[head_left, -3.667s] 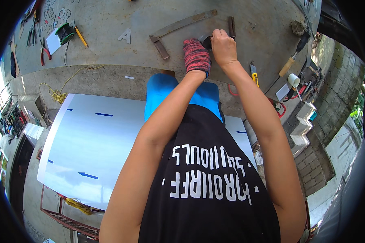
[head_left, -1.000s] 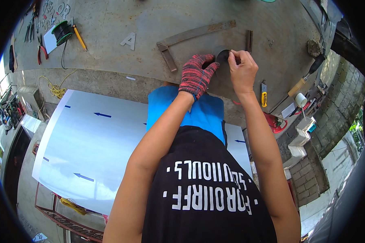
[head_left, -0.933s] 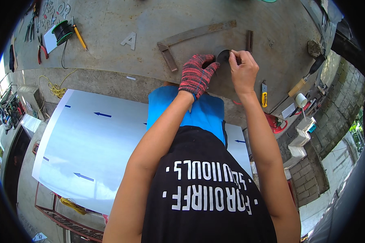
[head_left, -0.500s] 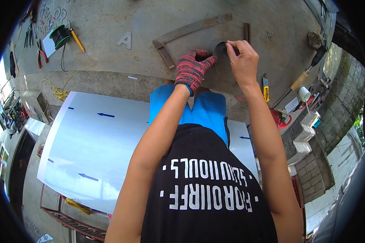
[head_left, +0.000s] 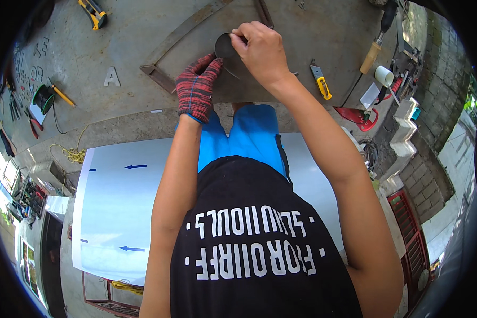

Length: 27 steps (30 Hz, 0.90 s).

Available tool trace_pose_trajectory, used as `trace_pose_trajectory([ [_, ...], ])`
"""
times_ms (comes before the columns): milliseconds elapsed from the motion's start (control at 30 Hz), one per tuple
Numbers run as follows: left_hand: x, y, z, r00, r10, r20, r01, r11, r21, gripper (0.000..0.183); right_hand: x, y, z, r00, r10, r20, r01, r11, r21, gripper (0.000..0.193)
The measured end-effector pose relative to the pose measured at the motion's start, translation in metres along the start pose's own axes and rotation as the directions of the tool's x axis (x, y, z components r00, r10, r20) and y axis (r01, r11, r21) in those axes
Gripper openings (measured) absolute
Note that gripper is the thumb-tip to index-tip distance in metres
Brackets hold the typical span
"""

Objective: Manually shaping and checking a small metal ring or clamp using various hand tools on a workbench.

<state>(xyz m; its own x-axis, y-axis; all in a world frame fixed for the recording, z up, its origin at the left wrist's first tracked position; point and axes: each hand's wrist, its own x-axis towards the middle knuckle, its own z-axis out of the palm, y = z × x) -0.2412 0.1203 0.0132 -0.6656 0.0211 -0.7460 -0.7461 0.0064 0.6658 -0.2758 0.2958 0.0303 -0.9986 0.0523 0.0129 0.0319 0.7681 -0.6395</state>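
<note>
**Two hands at one dark metal disc**

Two hands are seen on the grey table. One left hand is covered by a red and black knitted glove, its fingers loosely curled and resting just beside one dark round metal disc. One bare right hand is closed on the disc, which is pinched at its upper edge between thumb and fingertips and held just above the table. Part of the disc is hidden behind the right hand, so its full outline cannot be made out.

One rusty metal square is laid to the left of the disc, its long arm cut off by the upper edge. Two yellow utility knives are counted: one right of the disc, one far to its upper left. One cut-out metal letter lies left of the disc, and one green wire spool further left. One wooden-handled tool and one white cup are seen to the right. One large white sheet with blue arrows lies below the table, partly covered by the person's body.
</note>
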Motion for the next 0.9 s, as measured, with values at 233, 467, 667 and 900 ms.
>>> trace_pose_trajectory([
  [233,-0.009,0.011,0.006,0.999,-0.042,-0.031,0.042,0.999,-0.007,0.035,-0.002,0.006,0.001,1.0,-0.007,0.018,0.007,1.0,0.016,0.013],
  [467,-0.012,0.016,0.01,0.999,0.013,-0.039,-0.011,0.999,0.05,0.034,-0.003,0.01,0.001,0.999,-0.041,0.023,0.041,0.999,-0.008,0.015],
  [667,-0.004,0.014,0.005,0.993,0.118,0.005,-0.117,0.981,0.156,0.035,-0.001,0.007,-0.001,0.998,-0.027,0.053,0.026,1.0,0.01,0.013],
  [900,0.005,0.026,0.025,0.9,0.435,-0.032,-0.314,0.698,0.644,0.037,0.004,-0.001,-0.006,0.996,0.017,0.091,-0.015,1.0,-0.024,0.012],
])
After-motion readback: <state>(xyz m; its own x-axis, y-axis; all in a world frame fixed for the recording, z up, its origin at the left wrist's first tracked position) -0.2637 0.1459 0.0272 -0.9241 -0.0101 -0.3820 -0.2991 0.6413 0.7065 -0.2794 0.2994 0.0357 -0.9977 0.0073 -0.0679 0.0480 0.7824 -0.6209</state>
